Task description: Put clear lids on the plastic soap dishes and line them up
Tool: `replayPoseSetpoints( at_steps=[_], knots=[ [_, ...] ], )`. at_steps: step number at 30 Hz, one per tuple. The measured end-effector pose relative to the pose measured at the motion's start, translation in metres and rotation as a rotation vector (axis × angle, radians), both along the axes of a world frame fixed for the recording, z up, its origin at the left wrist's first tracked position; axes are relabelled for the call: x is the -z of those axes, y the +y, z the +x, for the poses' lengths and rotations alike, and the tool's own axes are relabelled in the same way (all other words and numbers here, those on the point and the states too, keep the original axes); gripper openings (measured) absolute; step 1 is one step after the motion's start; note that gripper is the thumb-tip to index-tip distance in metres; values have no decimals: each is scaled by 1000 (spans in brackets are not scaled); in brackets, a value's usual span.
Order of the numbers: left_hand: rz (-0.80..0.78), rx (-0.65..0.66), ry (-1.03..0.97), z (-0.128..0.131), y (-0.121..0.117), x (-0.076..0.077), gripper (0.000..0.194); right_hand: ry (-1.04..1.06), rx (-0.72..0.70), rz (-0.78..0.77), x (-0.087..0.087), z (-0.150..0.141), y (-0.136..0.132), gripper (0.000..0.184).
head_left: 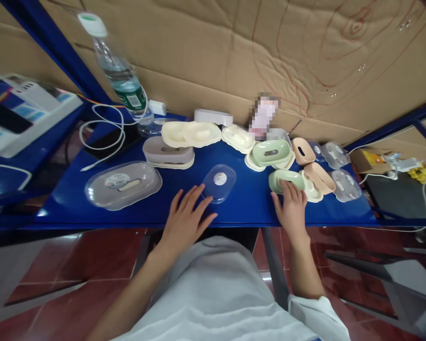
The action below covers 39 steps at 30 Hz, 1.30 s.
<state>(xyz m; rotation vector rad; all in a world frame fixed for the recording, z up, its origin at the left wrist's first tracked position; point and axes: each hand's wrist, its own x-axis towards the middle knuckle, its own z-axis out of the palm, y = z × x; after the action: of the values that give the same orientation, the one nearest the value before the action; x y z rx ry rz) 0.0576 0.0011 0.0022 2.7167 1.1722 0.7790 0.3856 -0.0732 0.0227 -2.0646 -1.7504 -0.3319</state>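
My left hand (184, 215) is open on the blue table, fingers spread. Its fingertips reach the near left edge of a clear plastic lid (211, 193) bearing a round white sticker. Toward the right, my right hand (293, 206) has its fingers over the near rim of a light green plastic box (275, 183), the thumb outside it; part of the box is hidden beneath them. Beside this box lie a cream plastic piece (314, 193) and a peach box (321, 177). Behind is another green box (272, 152) with a slot, resting on cream pieces.
A large grey lidded box (124, 187) lies at left, a grey box (168, 150) behind it. Cream pieces (191, 133) and a blurred-out object (264, 116) are farther back. A water bottle (126, 80) and white cable (106, 124) occupy the back left. Clear lids (345, 185) lie right.
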Motion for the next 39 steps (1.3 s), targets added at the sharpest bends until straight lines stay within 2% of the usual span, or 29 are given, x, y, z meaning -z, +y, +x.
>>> replayPoseSetpoints(
  at_steps=[2,4,5,6,9,12,14,16,19,23,25,28,32,35,39],
  knots=[
    [34,-50,-50,-1,1,-2,40,60,-145,-61,2,-3,-10,49],
    [50,13,-78,5,-2,-4,42,141,-284,-44,2,-8,-18,48],
    [46,79,-75,10,-5,-6,44,168,-281,10,1,-8,-21,49],
    [40,151,-59,16,-8,-8,46,179,-225,75,1,-4,-23,49],
    [35,286,24,36,-14,-10,44,111,87,191,7,27,-21,57],
    [54,289,51,42,-13,-6,31,40,345,111,20,67,-22,72],
    [48,269,24,38,-9,-2,25,54,399,62,27,80,-28,69],
    [30,251,-23,28,-5,1,24,95,307,42,29,78,-37,55],
    [17,234,-134,13,-2,3,28,172,28,10,24,50,-50,35],
    [-5,214,-278,5,-5,0,35,225,-296,-100,16,5,-51,33],
    [-8,216,-300,7,-7,-1,37,208,-341,-129,14,-7,-47,39],
    [-2,227,-282,17,-9,-4,38,223,-308,-132,12,-11,-41,56],
    [31,275,-149,36,-13,-9,29,285,-354,-151,9,-15,-36,73],
    [96,280,-49,44,-19,-11,26,232,-467,-197,7,-24,-30,73],
    [153,189,-42,32,-25,-6,44,231,-563,-237,1,-30,-18,61]
  ],
)
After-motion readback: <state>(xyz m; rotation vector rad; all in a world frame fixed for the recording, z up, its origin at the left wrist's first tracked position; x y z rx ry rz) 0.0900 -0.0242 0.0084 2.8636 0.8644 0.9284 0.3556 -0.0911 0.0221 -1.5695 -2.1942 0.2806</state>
